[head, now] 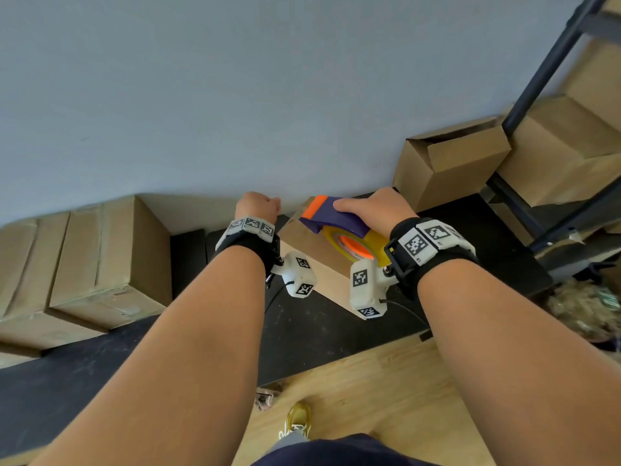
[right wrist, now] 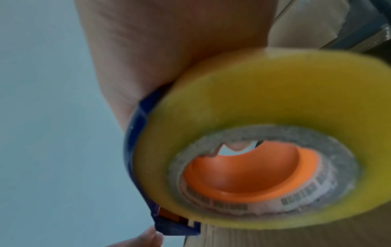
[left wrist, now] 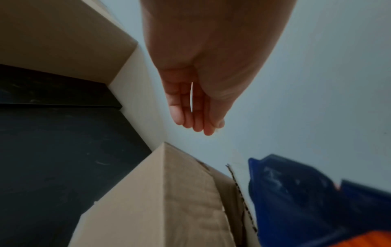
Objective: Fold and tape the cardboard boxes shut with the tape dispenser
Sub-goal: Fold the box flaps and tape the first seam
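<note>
My right hand (head: 373, 206) grips a tape dispenser (head: 336, 220) from above; it has a blue body, an orange front and a yellow tape roll (right wrist: 264, 133) on an orange core. The dispenser sits at the far top edge of a small cardboard box (head: 316, 257) on the black mat. My left hand (head: 258, 205) hovers just left of the dispenser's front, over the box's far left corner (left wrist: 169, 200). Its fingers (left wrist: 196, 123) hang down close together with nothing held. The dispenser (left wrist: 306, 200) shows blurred at the lower right of the left wrist view.
A stack of closed cardboard boxes (head: 100, 264) stands at the left against the grey wall (head: 235, 95). An open-topped box (head: 450, 166) and a black metal rack (head: 537, 79) with more boxes are at the right. Wooden floor (head: 386, 398) lies near my shoe (head: 297, 420).
</note>
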### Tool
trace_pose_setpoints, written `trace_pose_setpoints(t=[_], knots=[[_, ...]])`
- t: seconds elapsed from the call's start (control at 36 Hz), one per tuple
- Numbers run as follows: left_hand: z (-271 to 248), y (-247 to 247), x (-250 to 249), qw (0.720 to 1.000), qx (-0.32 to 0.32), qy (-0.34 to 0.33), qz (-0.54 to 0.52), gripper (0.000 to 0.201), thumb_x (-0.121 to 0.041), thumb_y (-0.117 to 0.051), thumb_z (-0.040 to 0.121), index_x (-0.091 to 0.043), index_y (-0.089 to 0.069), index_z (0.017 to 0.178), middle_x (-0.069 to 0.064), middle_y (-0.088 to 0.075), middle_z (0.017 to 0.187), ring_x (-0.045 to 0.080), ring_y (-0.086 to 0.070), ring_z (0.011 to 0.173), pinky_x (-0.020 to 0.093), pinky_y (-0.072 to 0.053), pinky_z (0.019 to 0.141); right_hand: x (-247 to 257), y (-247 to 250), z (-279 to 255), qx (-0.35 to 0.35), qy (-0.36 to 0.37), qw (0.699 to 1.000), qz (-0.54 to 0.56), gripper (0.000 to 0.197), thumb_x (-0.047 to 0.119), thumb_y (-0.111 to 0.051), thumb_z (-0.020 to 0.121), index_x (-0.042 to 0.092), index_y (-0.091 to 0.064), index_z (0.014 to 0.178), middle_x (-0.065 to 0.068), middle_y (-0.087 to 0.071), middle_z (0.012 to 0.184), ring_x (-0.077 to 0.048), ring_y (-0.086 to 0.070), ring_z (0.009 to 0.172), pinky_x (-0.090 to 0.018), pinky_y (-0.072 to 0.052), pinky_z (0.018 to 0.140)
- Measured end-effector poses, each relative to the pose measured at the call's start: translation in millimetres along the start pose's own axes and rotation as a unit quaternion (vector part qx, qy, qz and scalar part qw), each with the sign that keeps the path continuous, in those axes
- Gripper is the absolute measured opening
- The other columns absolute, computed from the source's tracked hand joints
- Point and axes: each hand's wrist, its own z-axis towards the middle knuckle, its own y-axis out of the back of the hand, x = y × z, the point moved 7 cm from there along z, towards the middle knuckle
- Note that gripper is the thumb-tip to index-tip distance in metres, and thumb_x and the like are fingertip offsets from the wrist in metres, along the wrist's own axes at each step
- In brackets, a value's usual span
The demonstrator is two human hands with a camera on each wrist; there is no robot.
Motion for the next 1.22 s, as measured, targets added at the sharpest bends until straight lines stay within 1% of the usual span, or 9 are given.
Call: trace_pose_setpoints(t=[0.08,0.22,0.44,0.72,0.83,0.94,1.06,1.14,1.22], knots=[[1,-7,6,1.0,-0.002,0.004,-0.029,0.039,-0.021,-0.054,0.091,-0.014,-0.05,0.053,0.002,-0.048,0.053,0.021,-0.044,0.052,0.024,-0.027,0.045,3,-3,0,-0.004,0.001,0.999,-0.031,0.035,0.052,-0.07,0.079,0.018,-0.063,0.075,-0.003,-0.068,0.086,-0.02,-0.063,0.082,-0.036,-0.05,0.076],[10,-22,13,0.996,0.013,0.016,-0.091,0.031,-0.021,-0.052,0.088,-0.007,-0.062,0.062,0.019,-0.07,0.076,0.033,-0.066,0.069,0.042,-0.058,0.07,10,-9,4,0.01,-0.011,0.998,-0.063,0.039,0.051,-0.068,0.079,0.012,-0.065,0.077,-0.007,-0.068,0.086,-0.021,-0.062,0.08,-0.034,-0.05,0.075],[15,-39,5,0.987,0.035,-0.002,-0.154,0.026,-0.016,-0.048,0.086,-0.007,-0.061,0.066,-0.001,-0.066,0.062,0.026,-0.064,0.066,0.031,-0.051,0.067,10,-9,9,0.018,-0.027,0.999,-0.032,0.027,0.044,-0.07,0.082,0.021,-0.059,0.073,0.006,-0.06,0.079,-0.015,-0.057,0.078,-0.028,-0.042,0.071],[18,-40,-9,0.973,0.023,0.001,-0.23,0.021,-0.016,-0.052,0.078,-0.011,-0.055,0.058,0.008,-0.065,0.07,0.021,-0.052,0.066,0.028,-0.041,0.061,4,-7,10,0.013,-0.052,0.999,0.001,0.025,0.043,-0.07,0.083,0.024,-0.058,0.074,0.009,-0.057,0.077,-0.008,-0.053,0.072,-0.022,-0.036,0.058],[16,-40,-14,0.981,0.045,-0.024,-0.186,0.035,-0.013,-0.045,0.092,-0.011,-0.046,0.057,-0.005,-0.058,0.046,0.009,-0.054,0.053,0.016,-0.042,0.052,5,-8,8,0.018,-0.06,0.998,0.0,0.026,0.043,-0.07,0.084,0.022,-0.057,0.074,0.007,-0.057,0.078,-0.008,-0.053,0.072,-0.024,-0.037,0.06],[16,-34,-11,0.978,0.028,-0.051,-0.199,0.028,-0.019,-0.047,0.093,-0.007,-0.057,0.07,0.018,-0.069,0.08,0.032,-0.061,0.069,0.038,-0.052,0.068,14,-7,5,0.025,-0.038,0.999,-0.012,0.023,0.039,-0.068,0.087,0.022,-0.057,0.077,0.006,-0.058,0.083,-0.015,-0.054,0.082,-0.027,-0.039,0.075],[15,-36,-11,0.969,0.052,-0.037,-0.24,0.028,-0.017,-0.045,0.095,-0.014,-0.055,0.069,0.009,-0.067,0.077,0.018,-0.053,0.058,0.023,-0.042,0.053,17,-5,2,0.025,-0.038,0.999,-0.018,0.021,0.039,-0.067,0.088,0.022,-0.057,0.081,0.002,-0.058,0.09,-0.018,-0.054,0.086,-0.028,-0.04,0.077],[13,-41,-19,0.976,0.081,-0.056,-0.194,0.031,-0.015,-0.044,0.094,-0.011,-0.049,0.064,0.009,-0.059,0.065,0.024,-0.052,0.061,0.029,-0.041,0.061,16,-5,0,0.027,-0.046,0.998,-0.016,0.025,0.038,-0.067,0.088,0.023,-0.054,0.073,0.006,-0.056,0.078,-0.016,-0.054,0.081,-0.028,-0.04,0.075],[12,-45,-24,0.985,0.1,-0.078,-0.117,0.028,-0.016,-0.044,0.094,-0.012,-0.049,0.067,0.018,-0.061,0.081,0.026,-0.054,0.076,0.034,-0.044,0.072,17,-5,-2,0.031,-0.047,0.998,-0.017,0.023,0.038,-0.067,0.088,0.021,-0.057,0.076,0.004,-0.058,0.082,-0.018,-0.056,0.086,-0.03,-0.043,0.079]])
